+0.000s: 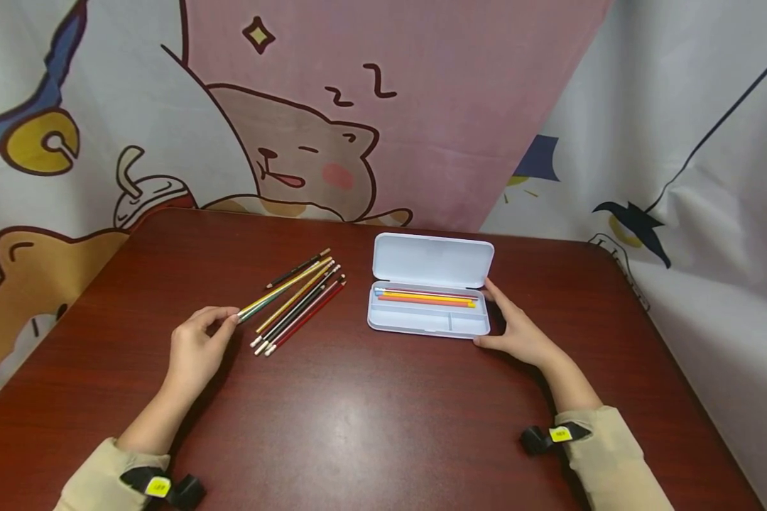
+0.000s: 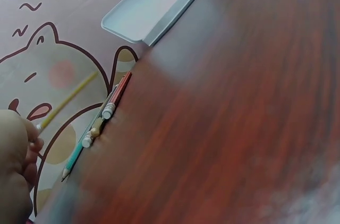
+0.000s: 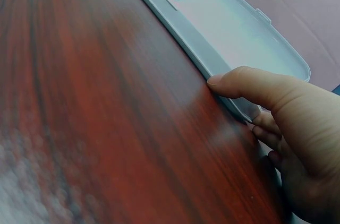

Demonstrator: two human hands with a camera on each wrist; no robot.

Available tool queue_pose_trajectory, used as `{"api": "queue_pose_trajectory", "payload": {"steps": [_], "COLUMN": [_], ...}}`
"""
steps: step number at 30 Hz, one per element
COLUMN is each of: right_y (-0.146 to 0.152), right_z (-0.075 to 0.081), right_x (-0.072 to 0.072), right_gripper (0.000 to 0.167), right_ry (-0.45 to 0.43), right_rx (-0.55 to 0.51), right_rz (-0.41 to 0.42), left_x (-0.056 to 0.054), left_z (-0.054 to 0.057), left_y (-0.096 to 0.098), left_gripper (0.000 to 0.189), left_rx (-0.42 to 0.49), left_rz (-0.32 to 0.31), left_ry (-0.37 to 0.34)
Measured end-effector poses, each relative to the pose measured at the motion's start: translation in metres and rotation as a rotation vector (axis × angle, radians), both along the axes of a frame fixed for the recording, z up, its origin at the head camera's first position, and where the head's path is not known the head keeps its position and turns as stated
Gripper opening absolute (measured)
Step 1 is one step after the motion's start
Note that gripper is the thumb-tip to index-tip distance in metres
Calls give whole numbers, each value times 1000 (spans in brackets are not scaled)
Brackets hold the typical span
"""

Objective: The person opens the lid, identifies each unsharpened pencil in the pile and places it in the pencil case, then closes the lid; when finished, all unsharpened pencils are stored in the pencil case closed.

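Observation:
My left hand (image 1: 198, 348) pinches one end of a yellow pencil (image 2: 69, 99) between thumb and fingertips. In the left wrist view this pencil slants up, apart from the others. Just under it lies a teal pencil (image 2: 74, 160), beside a loose fan of several pencils (image 1: 300, 312), black, gold and red, some with white erasers. My right hand (image 1: 520, 333) grips the right end of a pale pencil case (image 1: 409, 326), thumb (image 3: 228, 83) on its front edge and fingers round the back. The case's lid (image 1: 431, 259) stands raised. Several pencils (image 1: 425, 298), orange and yellow among them, lie in the rear compartment.
A dark pencil (image 1: 297, 268) lies at the back of the fan. The glossy brown table (image 1: 358, 426) reaches to a cartoon-printed cloth (image 1: 434, 106) hanging behind it. Each sleeve carries a black wrist camera (image 1: 537, 440).

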State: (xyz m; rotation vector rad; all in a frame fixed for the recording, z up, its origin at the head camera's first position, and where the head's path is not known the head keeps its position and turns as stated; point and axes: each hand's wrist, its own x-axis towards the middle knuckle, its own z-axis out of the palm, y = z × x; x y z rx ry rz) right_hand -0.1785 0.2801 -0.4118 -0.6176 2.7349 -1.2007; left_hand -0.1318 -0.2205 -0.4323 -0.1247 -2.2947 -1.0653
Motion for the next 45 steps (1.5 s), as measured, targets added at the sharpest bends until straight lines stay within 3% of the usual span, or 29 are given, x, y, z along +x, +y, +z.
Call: {"api": "queue_pose_trajectory", "payload": {"steps": [7, 15, 28, 37, 45], "right_y": [15, 17, 18, 17, 17], "right_z": [-26, -28, -29, -28, -28], "right_x": [-15, -15, -15, -15, -15], "right_gripper": [112, 112, 112, 112, 112], "right_ry": [10, 9, 13, 13, 15], "right_rx": [23, 13, 31, 34, 36], "right_rz": [-8, 1, -11, -6, -8], "left_x": [-2, -9, -32, -52, -67], "left_z": [1, 1, 3, 1, 1], "left_y": [6, 24, 76, 104, 128], "left_gripper": [7, 8, 11, 8, 9], "left_rx": [49, 68, 28, 10, 2], "left_rz": [-85, -194, -370, -440, -459], "left_ry": [22, -12, -10, 50, -24]}}
